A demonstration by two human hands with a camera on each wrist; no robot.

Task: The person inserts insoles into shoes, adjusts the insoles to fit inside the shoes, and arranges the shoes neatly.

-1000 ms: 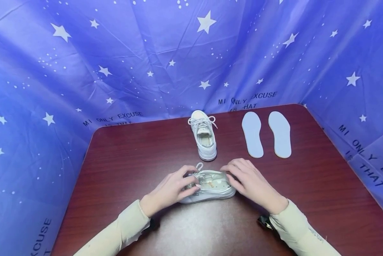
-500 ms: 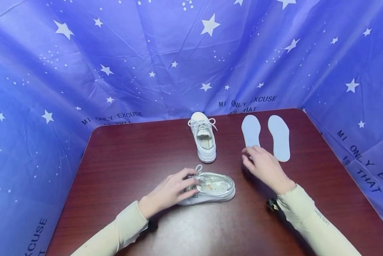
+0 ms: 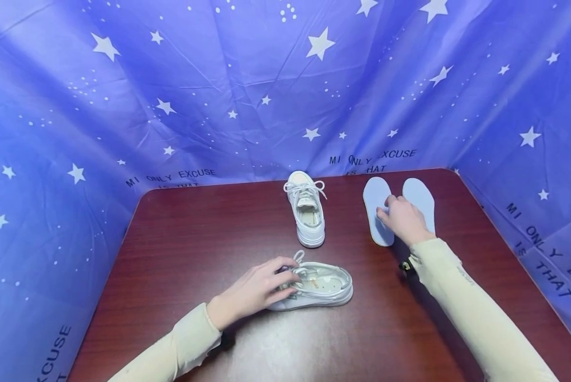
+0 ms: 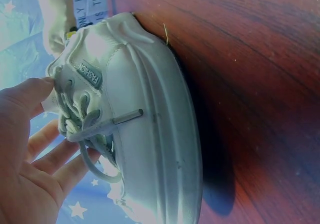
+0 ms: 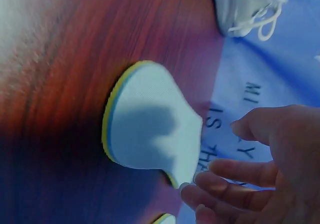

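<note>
In the head view, a white sneaker [image 3: 330,302] lies lengthwise near the table's middle, its toe under my left hand [image 3: 259,286]. That hand holds the sneaker loosely about its laces; the left wrist view has the thumb [image 4: 37,89] at the collar edge and the other fingers beyond the laces [image 4: 82,116]. My right hand [image 3: 406,218] hovers over two white insoles, between the left insole [image 3: 376,193] and the right insole [image 3: 418,192]. Its fingers are loosely bent with nothing between them. The right wrist view shows one insole's yellow edge [image 5: 106,129] and the hand's shadow on it.
A second white sneaker [image 3: 310,233] with tied laces stands at the back middle, toe toward the curtain. The dark red table [image 3: 195,228] reaches to a blue star-printed curtain [image 3: 247,69] behind and on both sides.
My right hand has left the sneaker's heel and moved right and away to the insoles. The left hand has stayed at the laces; the sneaker has hardly moved.
</note>
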